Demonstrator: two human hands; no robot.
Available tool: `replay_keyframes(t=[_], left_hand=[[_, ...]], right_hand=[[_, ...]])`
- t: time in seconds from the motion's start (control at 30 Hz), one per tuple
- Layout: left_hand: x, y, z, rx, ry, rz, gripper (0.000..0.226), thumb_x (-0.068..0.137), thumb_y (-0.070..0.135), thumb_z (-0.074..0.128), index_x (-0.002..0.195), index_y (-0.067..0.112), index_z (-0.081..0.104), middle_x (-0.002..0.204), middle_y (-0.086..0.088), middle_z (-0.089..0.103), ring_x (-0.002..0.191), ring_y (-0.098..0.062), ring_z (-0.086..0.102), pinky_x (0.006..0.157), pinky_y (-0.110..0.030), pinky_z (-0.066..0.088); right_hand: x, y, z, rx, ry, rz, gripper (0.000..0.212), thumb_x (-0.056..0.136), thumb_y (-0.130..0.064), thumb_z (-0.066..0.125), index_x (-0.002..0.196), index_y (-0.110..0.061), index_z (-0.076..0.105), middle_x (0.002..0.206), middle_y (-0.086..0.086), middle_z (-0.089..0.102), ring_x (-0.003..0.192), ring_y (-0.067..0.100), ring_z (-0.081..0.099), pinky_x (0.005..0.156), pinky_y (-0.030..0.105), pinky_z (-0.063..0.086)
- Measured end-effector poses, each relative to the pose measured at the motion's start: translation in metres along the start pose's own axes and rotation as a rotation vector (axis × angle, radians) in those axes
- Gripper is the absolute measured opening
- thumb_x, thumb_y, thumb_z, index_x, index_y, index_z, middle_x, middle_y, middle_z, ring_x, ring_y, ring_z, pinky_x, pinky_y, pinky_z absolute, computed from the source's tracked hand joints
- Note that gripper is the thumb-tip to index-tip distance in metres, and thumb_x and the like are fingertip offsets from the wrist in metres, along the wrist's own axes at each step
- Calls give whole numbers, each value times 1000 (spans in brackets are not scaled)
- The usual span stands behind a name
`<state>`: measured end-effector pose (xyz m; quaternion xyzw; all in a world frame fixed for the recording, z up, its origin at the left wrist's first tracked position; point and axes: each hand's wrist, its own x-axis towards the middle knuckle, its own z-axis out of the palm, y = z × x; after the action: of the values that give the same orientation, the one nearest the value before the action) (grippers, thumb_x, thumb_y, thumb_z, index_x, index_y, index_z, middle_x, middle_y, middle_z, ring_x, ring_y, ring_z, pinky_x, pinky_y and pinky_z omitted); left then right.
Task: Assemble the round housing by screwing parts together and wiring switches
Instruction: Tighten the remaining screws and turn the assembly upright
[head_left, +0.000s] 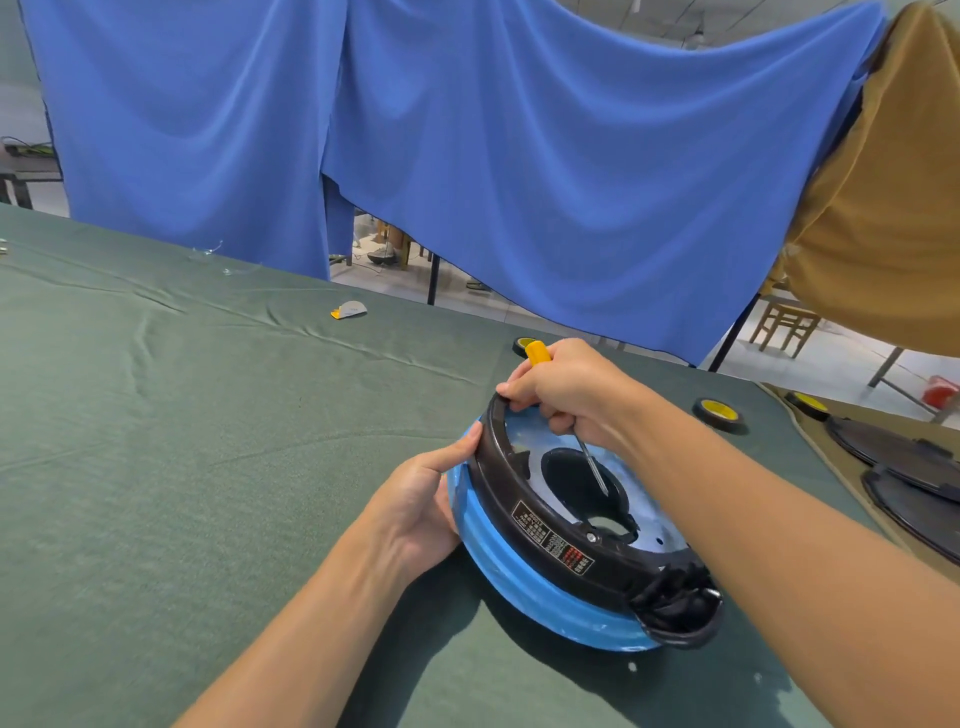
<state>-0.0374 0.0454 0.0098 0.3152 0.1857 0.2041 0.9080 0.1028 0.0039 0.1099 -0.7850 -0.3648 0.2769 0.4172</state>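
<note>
Green cloth covers the worktop (208, 441), and the round housing with a blue-wrapped side and a shiny inner plate (519, 577) sits on it, near and right of centre. It appears tilted, its open face turned up. A black plastic ring with a printed label (496, 483) sits on top of the blue body, and a black lump of parts bulges at its near right end.

The left hand (421, 499) holds the housing's left side. Its fingers are curled round the blue wall and the thumb lies along the black ring's rim. The right hand (566, 395) reaches in from the right over the far rim. Its fingers are wrapped tight round a yellow-handled screwdriver (537, 352), and one fingertip touches the ring's far edge. The metal shaft slants down inside the housing, its tip over the dark central opening.

Three black tape rolls with yellow cores lie on the far right part of the worktop: one just behind the right hand (523, 343), one beside the right forearm (719, 413) and one further right (808, 404). Two flat black round lids (893, 441) lie at the right edge. A small grey and yellow scrap (349, 310) lies well apart, far on the cloth. Blue curtain (467, 156) hangs behind the worktop, with brown fabric (883, 208) at the far right.
</note>
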Motion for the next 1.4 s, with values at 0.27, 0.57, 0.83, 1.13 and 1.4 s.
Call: replay_keyframes(t=[0.27, 0.57, 0.83, 1.13, 1.4], left_hand=[[-3, 1, -5, 66, 57, -45, 24, 87, 21, 67, 90, -1, 78, 97, -18, 71, 81, -31, 71, 73, -38, 60], [10, 12, 8, 394, 322, 69, 44, 75, 48, 75, 90, 7, 67, 63, -7, 68, 58, -22, 66, 61, -32, 55], [15, 14, 10, 489, 429, 30, 67, 69, 57, 76, 113, 9, 64, 70, -4, 73, 60, -18, 70, 52, -27, 53], [18, 14, 19, 491, 449, 4, 38, 74, 44, 70, 84, 8, 65, 49, -2, 61, 37, -18, 58, 40, -22, 47], [15, 33, 13, 488, 336, -236, 59, 66, 52, 79, 91, 0, 66, 81, -10, 66, 67, -28, 67, 68, -37, 60]], right_hand=[[10, 9, 11, 95, -86, 185, 10, 88, -5, 64, 88, -8, 55, 77, 15, 64, 38, 8, 23, 34, 17, 18], [5, 10, 1, 62, -171, 138, 8, 93, -14, 58, 91, -7, 63, 69, 8, 67, 38, 6, 27, 33, 16, 19], [-8, 12, -8, -27, -92, 23, 16, 91, -10, 60, 100, 3, 62, 70, 10, 67, 44, 9, 27, 35, 18, 21], [-23, 25, -38, -9, -20, 8, 16, 89, -14, 65, 98, -1, 63, 81, 13, 71, 44, 9, 29, 37, 19, 23], [-39, 42, -92, 226, 100, -6, 10, 90, -13, 64, 91, -4, 61, 72, 10, 70, 37, 6, 29, 34, 16, 21]])
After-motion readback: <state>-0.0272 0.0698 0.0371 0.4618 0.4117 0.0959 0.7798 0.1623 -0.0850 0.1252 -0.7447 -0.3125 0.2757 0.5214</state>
